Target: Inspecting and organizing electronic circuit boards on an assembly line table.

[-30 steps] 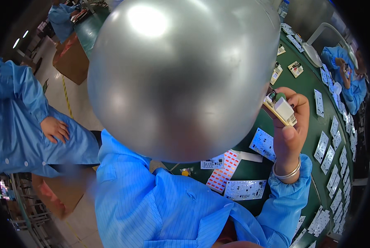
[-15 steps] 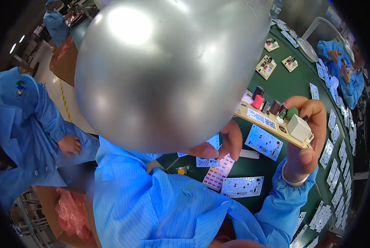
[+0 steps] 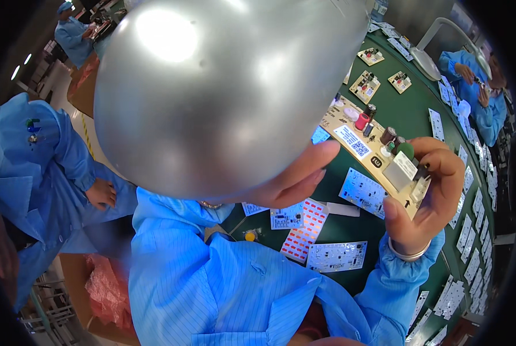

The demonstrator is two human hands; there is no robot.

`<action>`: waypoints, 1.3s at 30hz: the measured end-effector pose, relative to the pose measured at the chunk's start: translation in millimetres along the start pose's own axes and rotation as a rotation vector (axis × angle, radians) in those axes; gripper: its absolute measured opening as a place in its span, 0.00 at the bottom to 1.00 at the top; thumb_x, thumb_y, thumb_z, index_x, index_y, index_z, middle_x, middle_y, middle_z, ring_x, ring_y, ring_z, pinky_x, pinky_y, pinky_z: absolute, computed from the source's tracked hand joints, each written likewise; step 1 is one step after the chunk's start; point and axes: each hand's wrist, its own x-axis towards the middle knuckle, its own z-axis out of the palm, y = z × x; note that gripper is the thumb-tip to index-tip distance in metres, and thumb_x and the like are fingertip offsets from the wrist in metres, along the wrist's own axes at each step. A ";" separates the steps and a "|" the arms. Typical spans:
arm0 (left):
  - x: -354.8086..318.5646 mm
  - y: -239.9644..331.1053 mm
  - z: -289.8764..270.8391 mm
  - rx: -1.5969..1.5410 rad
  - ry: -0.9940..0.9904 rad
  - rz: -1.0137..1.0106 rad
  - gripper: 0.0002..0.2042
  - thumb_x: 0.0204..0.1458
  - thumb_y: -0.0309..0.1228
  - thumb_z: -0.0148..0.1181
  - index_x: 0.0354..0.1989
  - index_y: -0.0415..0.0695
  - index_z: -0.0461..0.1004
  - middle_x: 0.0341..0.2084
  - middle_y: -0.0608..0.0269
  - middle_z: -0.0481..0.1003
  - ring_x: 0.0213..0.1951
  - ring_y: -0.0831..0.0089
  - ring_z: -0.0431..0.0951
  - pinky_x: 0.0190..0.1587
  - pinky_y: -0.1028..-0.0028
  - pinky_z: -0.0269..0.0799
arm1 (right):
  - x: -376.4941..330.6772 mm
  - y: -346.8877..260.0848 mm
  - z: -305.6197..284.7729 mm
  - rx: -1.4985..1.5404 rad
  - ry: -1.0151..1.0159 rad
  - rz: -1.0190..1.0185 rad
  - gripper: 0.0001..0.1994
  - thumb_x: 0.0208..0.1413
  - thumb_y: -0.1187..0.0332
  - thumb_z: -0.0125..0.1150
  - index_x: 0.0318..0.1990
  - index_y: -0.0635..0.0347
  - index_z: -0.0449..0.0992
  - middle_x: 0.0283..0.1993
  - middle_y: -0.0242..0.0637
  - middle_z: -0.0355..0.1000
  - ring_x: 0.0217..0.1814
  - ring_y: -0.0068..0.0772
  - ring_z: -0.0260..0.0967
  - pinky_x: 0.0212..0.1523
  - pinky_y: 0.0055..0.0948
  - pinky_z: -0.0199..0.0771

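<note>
A tan circuit board (image 3: 379, 158) bearing capacitors, a white block and a label is tilted up in front of me. My right hand (image 3: 428, 196) grips its right end, thumb on the near edge and fingers curled behind. Its left end runs up beside a large silver dome (image 3: 229, 104), which covers much of the view. From under the dome comes my left hand (image 3: 298, 176), fingers stretched toward the board with nothing seen in them; the rest is hidden. Below lie a sheet of red and orange stickers (image 3: 305, 230) and a white circuit board (image 3: 337, 256).
On the green table (image 3: 411, 106) are several tan boards (image 3: 364, 86) at the far side and many white boards (image 3: 471, 268) along the right. A person (image 3: 50, 173) sits at left; another (image 3: 477, 95) works far right beside a white lamp (image 3: 425, 60). A carton with pink plastic (image 3: 105, 288) stands lower left.
My right hand has turned the tan board so more of its top face shows. My left hand has shifted up, its fingers now stretched out rather than curled down.
</note>
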 end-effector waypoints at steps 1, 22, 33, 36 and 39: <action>12.5 2.1 -5.8 0.094 -0.171 -0.022 0.17 0.35 0.20 0.52 0.38 0.32 0.64 0.20 0.60 0.70 0.18 0.71 0.69 0.19 0.76 0.62 | -0.9 2.8 -1.2 -0.049 -0.011 -0.049 0.27 0.32 0.56 0.62 0.34 0.65 0.56 0.34 0.45 0.60 0.35 0.29 0.56 0.40 0.24 0.56; -9.3 4.5 -23.0 0.184 -0.408 -0.267 0.25 0.37 0.21 0.51 0.48 0.30 0.54 0.36 0.44 0.68 0.34 0.59 0.73 0.33 0.72 0.68 | -7.2 1.6 15.2 -0.138 -0.128 -0.289 0.28 0.31 0.59 0.63 0.36 0.67 0.57 0.36 0.52 0.61 0.34 0.33 0.59 0.36 0.26 0.59; -15.0 5.5 -18.6 0.097 -0.313 -0.109 0.26 0.37 0.20 0.51 0.49 0.31 0.52 0.30 0.49 0.68 0.29 0.65 0.71 0.32 0.72 0.65 | -2.5 4.1 8.9 0.235 0.086 0.048 0.27 0.28 0.61 0.65 0.32 0.66 0.57 0.31 0.44 0.60 0.29 0.25 0.55 0.33 0.19 0.58; -16.5 7.9 -21.6 0.134 -0.329 -0.122 0.26 0.37 0.21 0.51 0.48 0.32 0.53 0.31 0.49 0.67 0.32 0.65 0.69 0.35 0.70 0.64 | -4.4 0.7 12.2 0.215 0.098 0.020 0.28 0.28 0.58 0.66 0.32 0.66 0.57 0.31 0.44 0.60 0.29 0.25 0.55 0.32 0.19 0.58; -19.4 1.5 -15.2 0.145 -0.312 -0.087 0.26 0.36 0.23 0.51 0.48 0.32 0.54 0.32 0.49 0.66 0.36 0.64 0.67 0.40 0.65 0.62 | -6.3 9.1 10.5 0.140 0.116 -0.046 0.29 0.27 0.55 0.67 0.31 0.66 0.57 0.30 0.44 0.60 0.29 0.26 0.56 0.32 0.20 0.58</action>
